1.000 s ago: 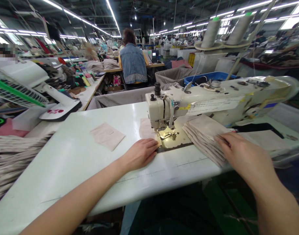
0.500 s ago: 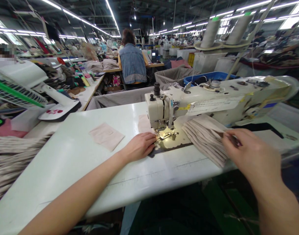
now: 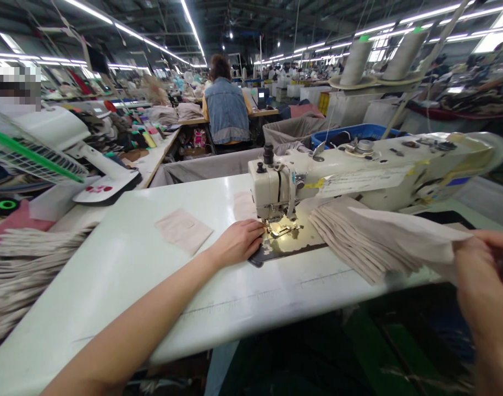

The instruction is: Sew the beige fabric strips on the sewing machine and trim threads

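Observation:
My left hand (image 3: 239,242) rests by the needle area of a white sewing machine (image 3: 358,170), its fingers together at the left edge of the metal plate (image 3: 292,246); whatever is under the fingertips is hidden. At the right edge, my right hand (image 3: 482,269) pinches the end of a beige fabric piece (image 3: 412,228), which stretches over a stack of beige fabric (image 3: 350,242) beside the plate. A small beige patch (image 3: 184,230) lies flat on the white table (image 3: 144,275), and another pale piece (image 3: 243,205) lies behind the left hand.
A white fan (image 3: 106,170) stands at the left, above a pile of folded fabric (image 3: 24,280). Behind the table are a grey cloth-lined bin (image 3: 218,165) and a blue basket (image 3: 364,130). A person in a denim vest (image 3: 226,110) sits farther back. Thread cones (image 3: 354,60) stand at upper right.
My right hand has moved right, drawing a fabric piece out from the top of the stack. My left hand remains by the needle area. The view has shifted slightly.

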`<action>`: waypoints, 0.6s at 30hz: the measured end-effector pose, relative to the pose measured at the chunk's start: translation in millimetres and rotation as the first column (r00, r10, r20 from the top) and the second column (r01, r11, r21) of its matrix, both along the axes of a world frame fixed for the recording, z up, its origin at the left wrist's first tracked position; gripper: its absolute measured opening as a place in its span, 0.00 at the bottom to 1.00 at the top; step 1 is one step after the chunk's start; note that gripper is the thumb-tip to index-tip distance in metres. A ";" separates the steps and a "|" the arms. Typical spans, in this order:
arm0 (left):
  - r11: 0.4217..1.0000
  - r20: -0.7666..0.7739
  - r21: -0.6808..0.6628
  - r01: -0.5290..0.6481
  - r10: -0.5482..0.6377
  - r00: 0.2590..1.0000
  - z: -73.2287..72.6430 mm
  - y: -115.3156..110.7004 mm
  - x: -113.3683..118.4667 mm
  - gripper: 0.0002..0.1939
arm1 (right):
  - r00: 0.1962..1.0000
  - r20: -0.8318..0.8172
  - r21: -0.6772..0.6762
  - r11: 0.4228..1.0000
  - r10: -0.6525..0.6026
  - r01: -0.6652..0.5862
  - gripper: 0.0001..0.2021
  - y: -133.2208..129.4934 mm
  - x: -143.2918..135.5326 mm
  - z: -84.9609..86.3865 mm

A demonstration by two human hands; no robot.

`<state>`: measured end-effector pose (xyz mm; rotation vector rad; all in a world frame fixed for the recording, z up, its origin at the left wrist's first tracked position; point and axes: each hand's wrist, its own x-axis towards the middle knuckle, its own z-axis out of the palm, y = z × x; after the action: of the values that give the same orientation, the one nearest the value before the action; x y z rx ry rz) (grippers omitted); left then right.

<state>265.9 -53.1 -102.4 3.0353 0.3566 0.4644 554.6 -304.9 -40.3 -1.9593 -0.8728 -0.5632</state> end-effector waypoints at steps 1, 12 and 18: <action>1.000 0.002 0.001 -0.002 0.002 1.000 -0.2 0.3 0.1 0.17 | 0.995 -0.095 0.038 0.999 -0.007 0.011 0.08 -3.4 -5.4 -0.3; 0.999 0.056 -0.029 -0.043 0.045 0.997 -11.3 2.2 -0.4 0.17 | 0.841 -0.445 -0.017 0.936 0.308 -0.351 0.14 -0.6 -68.1 -29.6; 0.988 0.032 0.009 -0.157 0.157 0.987 -9.0 -0.1 -13.5 0.17 | 0.902 -0.148 0.030 0.914 0.405 -0.405 0.07 4.1 -104.2 -43.3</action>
<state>252.4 -53.2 -111.4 3.0207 0.5960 0.5240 450.4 -300.8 -83.7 -1.7251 -1.1432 -0.1659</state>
